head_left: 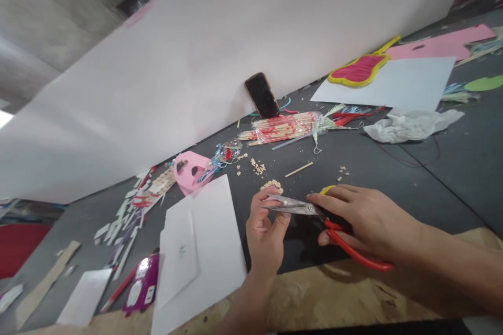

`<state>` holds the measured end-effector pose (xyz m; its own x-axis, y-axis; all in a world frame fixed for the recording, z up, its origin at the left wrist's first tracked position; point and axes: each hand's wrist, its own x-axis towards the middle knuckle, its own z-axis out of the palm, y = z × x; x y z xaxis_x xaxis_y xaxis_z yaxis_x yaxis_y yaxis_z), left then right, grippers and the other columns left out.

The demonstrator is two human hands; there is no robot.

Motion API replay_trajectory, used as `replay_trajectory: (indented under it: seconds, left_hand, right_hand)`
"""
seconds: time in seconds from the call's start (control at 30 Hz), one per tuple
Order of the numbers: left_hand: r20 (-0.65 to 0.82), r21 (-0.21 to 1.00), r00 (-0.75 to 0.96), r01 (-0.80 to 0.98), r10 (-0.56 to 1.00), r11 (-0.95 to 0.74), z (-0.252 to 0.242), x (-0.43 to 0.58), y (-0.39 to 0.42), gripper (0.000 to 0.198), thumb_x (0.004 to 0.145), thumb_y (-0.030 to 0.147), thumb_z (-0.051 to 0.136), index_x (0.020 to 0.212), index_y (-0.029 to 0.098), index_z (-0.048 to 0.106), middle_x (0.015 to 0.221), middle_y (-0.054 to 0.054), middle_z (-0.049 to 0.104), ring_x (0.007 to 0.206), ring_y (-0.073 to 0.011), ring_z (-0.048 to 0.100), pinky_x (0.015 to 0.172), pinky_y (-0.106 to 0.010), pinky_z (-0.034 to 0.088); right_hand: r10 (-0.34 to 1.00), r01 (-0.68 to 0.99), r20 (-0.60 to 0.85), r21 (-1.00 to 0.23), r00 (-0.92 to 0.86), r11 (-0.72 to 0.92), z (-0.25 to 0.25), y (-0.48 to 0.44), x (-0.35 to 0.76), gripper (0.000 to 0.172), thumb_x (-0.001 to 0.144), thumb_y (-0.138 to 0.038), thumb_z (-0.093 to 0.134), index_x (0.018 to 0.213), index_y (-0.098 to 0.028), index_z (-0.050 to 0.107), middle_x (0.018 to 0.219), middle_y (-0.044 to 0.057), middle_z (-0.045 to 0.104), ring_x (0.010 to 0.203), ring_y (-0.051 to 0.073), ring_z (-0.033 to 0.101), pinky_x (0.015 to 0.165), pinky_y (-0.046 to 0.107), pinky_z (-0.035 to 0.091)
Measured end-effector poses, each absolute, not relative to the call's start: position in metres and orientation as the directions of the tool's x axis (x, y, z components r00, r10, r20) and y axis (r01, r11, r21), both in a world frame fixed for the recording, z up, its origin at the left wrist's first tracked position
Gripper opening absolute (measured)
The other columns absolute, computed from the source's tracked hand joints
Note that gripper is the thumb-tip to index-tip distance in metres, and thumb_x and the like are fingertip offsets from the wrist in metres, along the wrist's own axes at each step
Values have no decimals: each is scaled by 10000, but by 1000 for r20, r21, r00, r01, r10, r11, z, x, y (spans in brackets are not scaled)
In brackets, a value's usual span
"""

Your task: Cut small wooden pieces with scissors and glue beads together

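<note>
Two hands over the dark tabletop [377, 167], near edge. White paper sheet [220, 230] lies just left of your left hand [264, 235], pinched narrow on a pale chip [285, 202] at the blades of the red-handled scissors [294, 205]. Pale crumbs [272, 185] sit just beyond those fingers. Your right hand [365, 220] grips the scissors' handles, closed around them.

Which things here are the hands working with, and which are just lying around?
Working with:
right hand holding red-handled scissors
left hand pinching a small pale bit
pile of pale bits

Lying around:
wrapped bundle of wooden sticks
black phone
crumpled white plastic
white paper sheets
</note>
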<state>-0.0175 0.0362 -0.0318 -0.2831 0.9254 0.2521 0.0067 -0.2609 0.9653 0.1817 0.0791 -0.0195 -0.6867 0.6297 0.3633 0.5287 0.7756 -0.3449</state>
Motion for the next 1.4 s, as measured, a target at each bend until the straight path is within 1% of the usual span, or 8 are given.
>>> replay_trajectory:
  seconds: [0.23, 0.43, 0.6, 0.77, 0.87, 1.07, 1.23, 1.4]
  left_hand:
    - [286, 957, -279, 30, 917, -289, -32, -20, 35, 32, 762, 240, 695, 787, 228, 713, 1086, -61, 592, 1122, -246, 528, 997, -416, 402]
    - [336, 937, -236, -13, 912, -349, -37, -21, 36, 60, 773, 205, 684, 796, 249, 717, 1047, -56, 607, 1140, -244, 505, 1019, -458, 371]
    - [341, 936, -156, -41, 927, -351, -43, -26, 37, 107, 784, 182, 669, 862, 239, 714, 1053, -67, 594, 1125, -244, 502, 1021, -498, 352]
    - [306, 948, -125, -57, 944, -315, -45, -27, 37, 107, 794, 181, 658, 867, 235, 716, 1016, -60, 589, 1108, -227, 500, 1027, -471, 350]
    - [284, 956, -121, -42, 951, -291, -45, -26, 37, 83, 794, 199, 662, 847, 228, 719, 1000, -61, 607, 1155, -237, 477, 1067, -481, 297]
    - [161, 977, -125, -121, 979, -176, -44, -25, 35, 69, 791, 249, 675, 829, 241, 733, 957, -50, 642, 1164, -230, 482, 1063, -443, 301]
    - [191, 974, -143, -92, 971, -206, -44, -23, 35, 75, 801, 227, 663, 837, 233, 729, 939, -50, 638, 1123, -218, 512, 1062, -432, 306]
    - [263, 963, -175, -9, 949, -268, -41, -21, 35, 93, 778, 212, 678, 870, 224, 688, 1023, -48, 583, 1091, -217, 523, 1031, -433, 347]
  right_hand:
    - [636, 535, 335, -349, -695, 769, -15, 77, 183, 590, 793, -545, 583, 1233, -156, 533, 944, 109, 627, 844, 242, 585, 698, 357, 491]
    - [654, 551, 333, -357, -679, 754, -14, 76, 183, 647, 766, -573, 598, 1260, -166, 511, 1005, 118, 624, 870, 244, 594, 696, 352, 501]
    - [646, 550, 345, -341, -681, 762, -16, 77, 182, 604, 760, -556, 623, 1214, -162, 556, 974, 111, 642, 835, 237, 622, 658, 333, 511]
    - [614, 527, 397, -316, -682, 789, -21, 82, 183, 556, 798, -543, 598, 1193, -153, 578, 957, 99, 657, 843, 226, 642, 675, 321, 520]
    - [611, 527, 405, -309, -680, 792, -22, 83, 184, 567, 784, -548, 613, 1187, -150, 588, 942, 93, 665, 833, 223, 651, 664, 312, 521]
    - [608, 523, 401, -311, -685, 794, -19, 82, 184, 515, 805, -518, 605, 1172, -157, 600, 928, 85, 677, 811, 208, 657, 650, 294, 513]
    - [607, 529, 402, -299, -685, 794, -17, 79, 185, 431, 869, -473, 532, 1158, -161, 603, 894, 70, 683, 758, 191, 663, 618, 288, 503]
    - [630, 563, 409, -286, -660, 775, -18, 79, 184, 461, 860, -510, 531, 1165, -169, 591, 904, 67, 685, 761, 197, 665, 601, 289, 494]
